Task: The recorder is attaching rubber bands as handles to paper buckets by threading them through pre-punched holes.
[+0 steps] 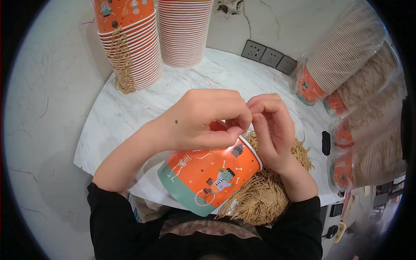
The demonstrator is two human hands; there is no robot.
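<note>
An orange paper bucket (221, 173) with a green base and cartoon figures lies tilted in front of me, its white rim toward the right. My left hand (212, 117) is closed in a pinch above the bucket's rim, its fingers curled. Meeting it fingertip to fingertip, my right hand (274, 125) is closed too, thumb against forefinger, just beyond the rim. Whatever the fingertips hold is hidden or too small to name. A heap of tan cords (260, 199) lies beside and partly under the bucket, below my right wrist.
Two tall stacks of nested buckets (184, 34) stand at the back left; tan cords (123, 60) hang over the nearer one. Plastic-wrapped bucket stacks (342, 47) lean along the right. Wall sockets (269, 56) sit behind the marbled table (117, 117). A black object (326, 143) lies at right.
</note>
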